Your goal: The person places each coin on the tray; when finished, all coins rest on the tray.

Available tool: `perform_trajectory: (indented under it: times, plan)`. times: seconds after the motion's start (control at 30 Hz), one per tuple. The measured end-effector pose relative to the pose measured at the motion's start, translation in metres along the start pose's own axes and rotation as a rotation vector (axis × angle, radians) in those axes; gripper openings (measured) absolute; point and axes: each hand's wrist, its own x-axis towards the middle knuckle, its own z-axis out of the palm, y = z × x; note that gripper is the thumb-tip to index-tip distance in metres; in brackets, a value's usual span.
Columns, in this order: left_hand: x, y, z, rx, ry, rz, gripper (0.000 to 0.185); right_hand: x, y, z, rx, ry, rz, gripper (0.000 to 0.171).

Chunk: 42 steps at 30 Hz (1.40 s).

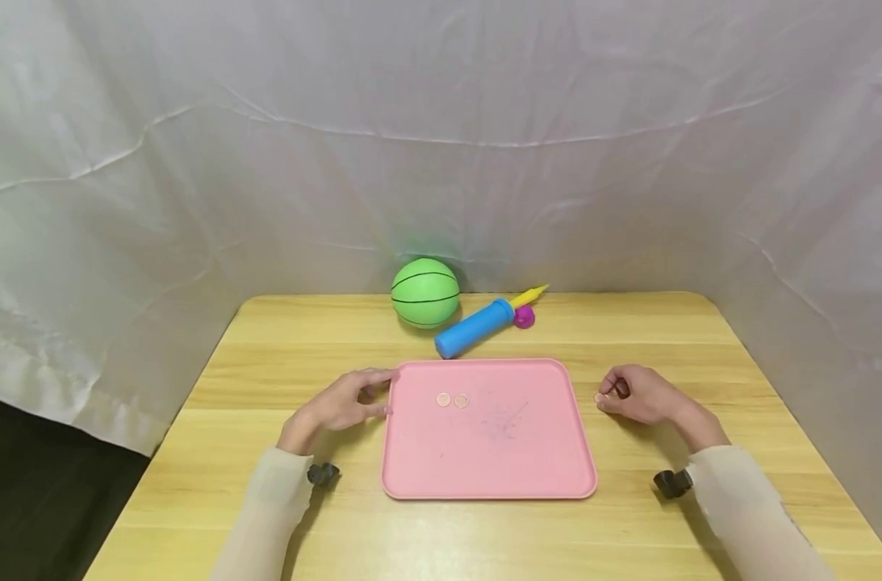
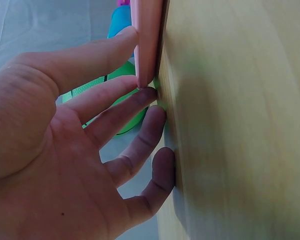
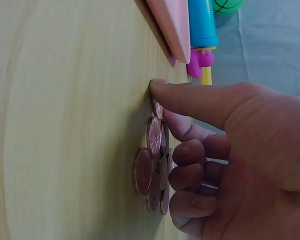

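Note:
A pink tray (image 1: 484, 476) lies on the table with two copper-coloured coins (image 1: 453, 400) side by side in its upper left part. My left hand (image 1: 346, 399) rests at the tray's left edge. Its thumb and forefinger touch the rim while the other fingers (image 2: 140, 145) spread loosely below. To the right of the tray, my right hand (image 1: 640, 394) pinches a coin (image 3: 158, 108) between thumb and forefinger, low over the table. Several more coins (image 3: 142, 171) lie overlapping on the wood beneath its curled fingers; the hand hides them from the head view.
Behind the tray are a green ball (image 1: 425, 293) with black lines, a blue hand pump (image 1: 475, 327) with a yellow nozzle, and a small purple figure (image 1: 524, 316). A pale cloth (image 1: 484, 194) hangs along the table's back and sides.

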Motion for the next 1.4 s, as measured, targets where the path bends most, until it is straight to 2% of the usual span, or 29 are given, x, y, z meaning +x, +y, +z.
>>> perform_trajectory:
  times: [0.23, 0.53, 0.73, 0.87, 1.13, 1.4]
  plan:
    - [0.0002, 0.0005, 0.0003, -0.006, -0.009, -0.015, 0.064, -0.0011, 0.0012, 0.0023, -0.002, -0.003, -0.002, 0.021]
    - [0.0, 0.0002, -0.0004, 0.006, 0.002, -0.011, 0.064, 0.0014, -0.0025, 0.0078, -0.002, 0.054, -0.053, 0.016]
    - [0.0006, -0.0019, 0.0006, -0.002, 0.001, 0.001, 0.064, 0.0024, -0.0041, 0.0053, -0.079, 0.104, 0.015, 0.021]
    - [0.0007, -0.0021, 0.0005, 0.003, 0.002, 0.007, 0.065, 0.0021, -0.0023, 0.0025, -0.081, 0.079, 0.047, 0.02]
    - [0.001, -0.0014, -0.0007, 0.014, 0.004, 0.004, 0.064, 0.0022, 0.0011, -0.0011, -0.004, -0.024, 0.059, 0.024]
    - [0.0009, -0.0018, 0.0003, -0.002, 0.001, -0.012, 0.064, 0.0023, 0.0044, 0.0028, -0.032, 0.005, 0.022, 0.025]
